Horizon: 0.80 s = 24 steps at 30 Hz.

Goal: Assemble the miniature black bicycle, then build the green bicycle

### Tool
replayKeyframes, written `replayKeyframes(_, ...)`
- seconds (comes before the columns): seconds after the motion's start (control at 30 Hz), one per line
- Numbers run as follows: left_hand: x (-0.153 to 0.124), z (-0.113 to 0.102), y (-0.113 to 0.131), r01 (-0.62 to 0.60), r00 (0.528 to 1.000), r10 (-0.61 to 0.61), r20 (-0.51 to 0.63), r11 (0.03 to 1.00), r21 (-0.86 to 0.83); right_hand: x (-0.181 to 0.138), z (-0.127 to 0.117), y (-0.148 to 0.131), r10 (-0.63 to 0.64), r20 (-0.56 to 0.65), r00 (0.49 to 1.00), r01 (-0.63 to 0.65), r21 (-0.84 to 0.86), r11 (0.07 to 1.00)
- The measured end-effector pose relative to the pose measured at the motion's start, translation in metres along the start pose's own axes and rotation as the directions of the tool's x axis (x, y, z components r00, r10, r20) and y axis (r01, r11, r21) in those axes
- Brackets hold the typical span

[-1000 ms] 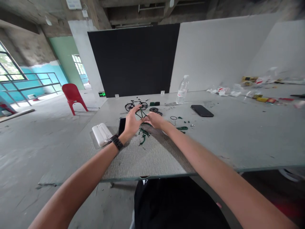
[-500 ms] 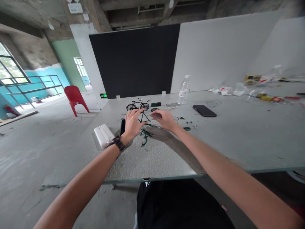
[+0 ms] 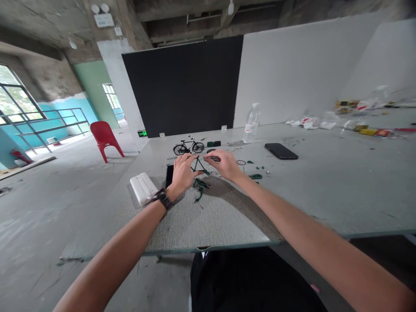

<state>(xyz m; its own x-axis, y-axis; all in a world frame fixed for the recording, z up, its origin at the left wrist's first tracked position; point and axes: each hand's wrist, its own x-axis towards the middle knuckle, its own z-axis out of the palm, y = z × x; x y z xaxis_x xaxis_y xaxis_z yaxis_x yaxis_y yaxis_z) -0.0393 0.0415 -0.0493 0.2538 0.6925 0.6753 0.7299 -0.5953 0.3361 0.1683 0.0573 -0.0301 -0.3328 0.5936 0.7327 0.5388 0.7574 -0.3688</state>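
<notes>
My left hand, with a black watch on its wrist, pinches a small dark green bicycle frame that stands upright on the grey table. My right hand is closed on a small black wheel held just right of the frame. More green parts lie on the table under the hands. A finished black model bicycle stands just behind them.
A white box and a black phone lie left of my left hand. A second phone and a water bottle are to the right. Small green pieces are scattered near my right wrist; wrappers far right. A red chair stands on the floor.
My right hand moved away from the left, took up a small black wheel and brought it back beside the frame. My left hand closed its fingers on the frame.
</notes>
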Motion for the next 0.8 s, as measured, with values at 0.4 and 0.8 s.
replayKeyframes(0.4,-0.0006,-0.002,0.0042,-0.018,0.999,0.018,0.034,1.0,0.011,0.0007,-0.0003,0.0027,-0.026,0.003,1.0,0.026,-0.005,1.0)
replayKeyframes(0.8,-0.0009,-0.0019,0.0042,-0.002,0.998,0.001,0.055,1.0,0.015,0.0008,-0.0001,0.0051,-0.056,0.01,0.998,0.056,0.0,0.998)
